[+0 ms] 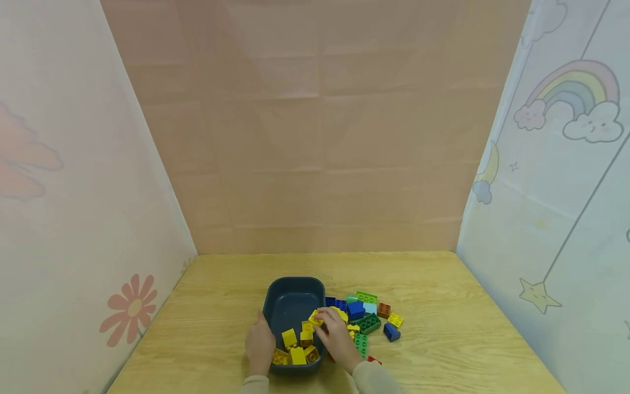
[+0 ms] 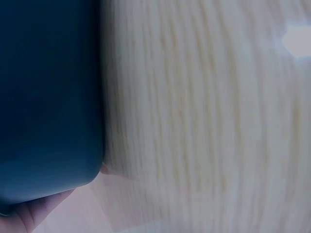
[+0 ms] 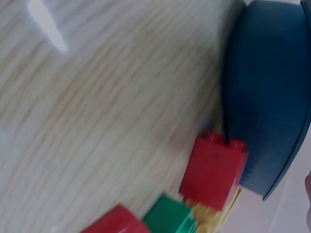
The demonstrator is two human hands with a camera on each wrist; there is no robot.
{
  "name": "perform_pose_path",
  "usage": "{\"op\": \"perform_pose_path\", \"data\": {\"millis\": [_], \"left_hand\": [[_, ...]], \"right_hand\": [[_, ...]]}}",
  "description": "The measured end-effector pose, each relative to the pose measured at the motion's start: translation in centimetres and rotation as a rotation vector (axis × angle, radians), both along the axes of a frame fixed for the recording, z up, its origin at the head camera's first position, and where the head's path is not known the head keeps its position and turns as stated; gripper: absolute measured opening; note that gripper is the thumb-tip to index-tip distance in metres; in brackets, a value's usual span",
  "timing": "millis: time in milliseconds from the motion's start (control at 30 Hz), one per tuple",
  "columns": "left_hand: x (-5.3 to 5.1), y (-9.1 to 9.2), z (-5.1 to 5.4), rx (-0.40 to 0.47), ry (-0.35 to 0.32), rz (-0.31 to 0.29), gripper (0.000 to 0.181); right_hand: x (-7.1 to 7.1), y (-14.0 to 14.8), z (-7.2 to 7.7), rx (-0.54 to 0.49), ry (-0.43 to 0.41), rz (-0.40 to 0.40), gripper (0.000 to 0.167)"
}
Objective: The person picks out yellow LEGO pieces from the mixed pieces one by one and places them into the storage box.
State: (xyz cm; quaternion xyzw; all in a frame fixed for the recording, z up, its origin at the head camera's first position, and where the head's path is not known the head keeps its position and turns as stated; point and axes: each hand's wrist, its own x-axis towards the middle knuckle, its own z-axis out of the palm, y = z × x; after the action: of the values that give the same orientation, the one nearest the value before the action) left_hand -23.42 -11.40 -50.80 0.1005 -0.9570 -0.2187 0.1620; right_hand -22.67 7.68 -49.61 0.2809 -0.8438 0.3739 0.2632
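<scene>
A dark blue bin [image 1: 290, 307] stands on the table with several yellow bricks [image 1: 297, 355] in its near half. My left hand [image 1: 260, 345] grips the bin's left wall; in the left wrist view part of that hand [image 2: 41, 209] shows below the bin [image 2: 48, 97]. Over the bin's right rim, my right hand [image 1: 337, 336] pinches a yellow brick [image 1: 315, 317] between thumb and fingers. In the right wrist view only a sliver of the right hand shows at the right edge, beyond the bin [image 3: 269, 92].
Right of the bin lies a loose pile with blue [image 1: 356, 310], dark green [image 1: 368, 323], brown [image 1: 384, 310], yellow [image 1: 395, 319] and other bricks. A red brick [image 3: 214, 170] stands against the bin's outer wall. Printed cloth walls [image 1: 315, 126] surround the wooden table [image 1: 443, 350].
</scene>
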Motion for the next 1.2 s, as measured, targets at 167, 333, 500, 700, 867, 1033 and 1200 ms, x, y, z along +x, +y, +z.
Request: {"op": "perform_pose_path", "data": {"millis": [167, 333, 500, 700, 867, 1033, 1200], "left_hand": [[0.1, 0.0, -0.1, -0.003, -0.011, 0.004, 0.049], [0.2, 0.1, 0.0, -0.01, -0.024, 0.001, 0.05], [0.1, 0.3, 0.0, -0.004, -0.01, 0.005, 0.05], [0.2, 0.5, -0.1, -0.009, 0.015, 0.013, 0.049], [0.1, 0.4, -0.1, -0.013, 0.015, 0.013, 0.051], [0.2, 0.3, 0.0, -0.016, 0.006, 0.013, 0.051], [0.1, 0.2, 0.1, -0.009, -0.002, 0.015, 0.052]], "right_hand": [[0.7, -1.1, 0.0, 0.026, -0.053, 0.064, 0.015], [0.9, -2.0, -0.5, 0.004, -0.068, 0.118, 0.014], [1.2, -2.4, -1.1, 0.04, -0.115, 0.154, 0.013], [1.3, -2.4, -1.3, 0.15, -0.178, 0.165, 0.01], [1.1, -2.5, -1.0, 0.228, -0.221, 0.179, 0.006], [1.1, -2.5, -0.8, 0.248, -0.235, 0.195, 0.005], [1.1, -2.4, -0.6, 0.233, -0.228, 0.212, 0.007]]}}
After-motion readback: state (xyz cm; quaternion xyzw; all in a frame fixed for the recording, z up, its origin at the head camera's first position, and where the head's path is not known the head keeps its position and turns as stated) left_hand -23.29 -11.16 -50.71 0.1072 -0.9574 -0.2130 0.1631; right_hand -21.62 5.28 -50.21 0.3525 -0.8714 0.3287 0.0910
